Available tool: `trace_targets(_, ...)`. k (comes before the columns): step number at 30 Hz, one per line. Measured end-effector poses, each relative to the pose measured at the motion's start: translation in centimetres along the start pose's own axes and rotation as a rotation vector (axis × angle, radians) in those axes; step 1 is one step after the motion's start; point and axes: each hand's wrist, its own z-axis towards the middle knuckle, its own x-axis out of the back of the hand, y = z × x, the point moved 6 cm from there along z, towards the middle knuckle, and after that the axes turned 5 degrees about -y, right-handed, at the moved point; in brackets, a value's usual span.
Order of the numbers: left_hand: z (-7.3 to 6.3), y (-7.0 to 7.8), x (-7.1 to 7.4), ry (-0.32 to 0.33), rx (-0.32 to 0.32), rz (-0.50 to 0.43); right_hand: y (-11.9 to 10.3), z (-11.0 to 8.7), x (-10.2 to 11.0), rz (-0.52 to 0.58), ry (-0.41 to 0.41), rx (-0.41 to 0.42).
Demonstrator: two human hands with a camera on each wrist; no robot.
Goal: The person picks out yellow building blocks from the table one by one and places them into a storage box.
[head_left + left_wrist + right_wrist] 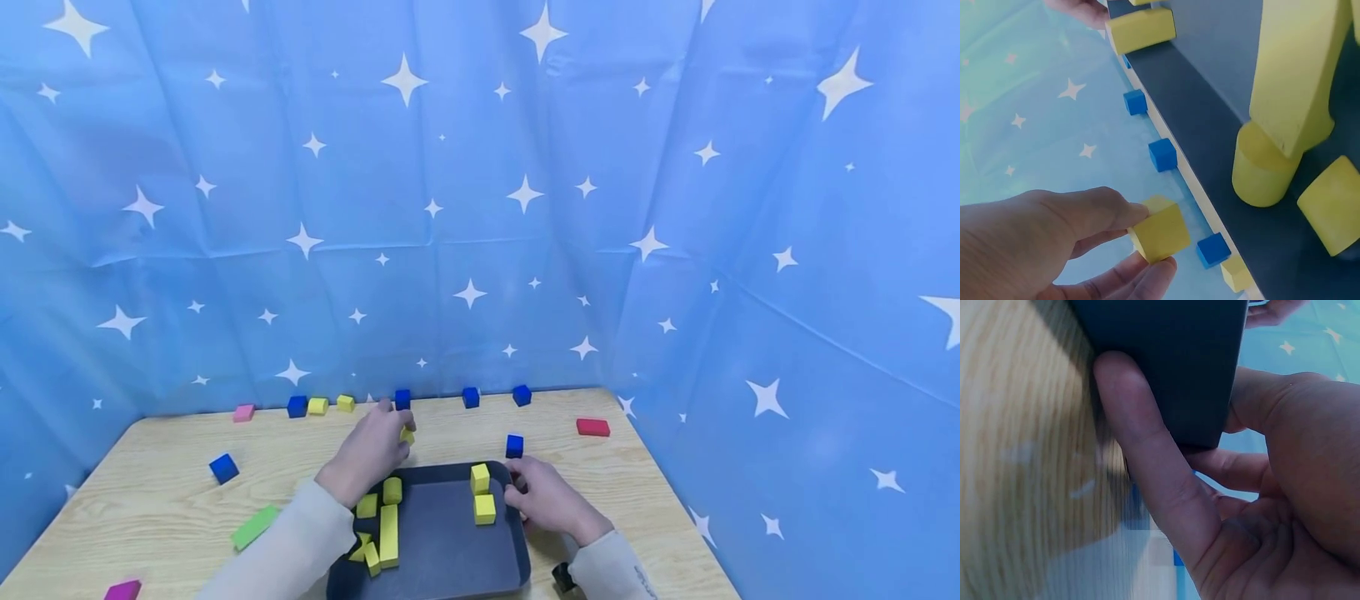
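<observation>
My left hand (371,450) pinches a yellow cube (1161,232) between thumb and fingers, just beyond the far left part of the dark tray (442,546). With thumb and fingers on both sides of its wall, my right hand (551,500) holds the tray at its far right corner. Inside, two yellow cubes (484,510) stand near the right wall. Along the left lie a long yellow block (388,536), a yellow cylinder (392,490) and several smaller yellow pieces, partly hidden by the left sleeve.
Blue cubes (470,397) and two yellow blocks (318,406) line the table's far edge. A blue cube (514,446) sits just beyond the right hand. A red block (592,427) lies far right; a green block (255,527) and blue cube (223,468) lie left.
</observation>
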Motion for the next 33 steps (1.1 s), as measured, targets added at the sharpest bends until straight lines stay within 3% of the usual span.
trace_targets(7, -1.3, 1.1, -0.2, 0.022, -0.049, 0.0, 0.0, -0.1, 0.0, 0.013, -0.002, 0.005)
trace_targets(17, -3.1, 2.8, -0.5, -0.01, -0.091, 0.014, 0.0, -0.1, -0.1, 0.006, 0.002, 0.015)
trace_targets(33, -5.5, 3.6, -2.0, -0.077, -0.202, -0.018, 0.1, 0.0, -0.1, -0.01, 0.009, -0.008)
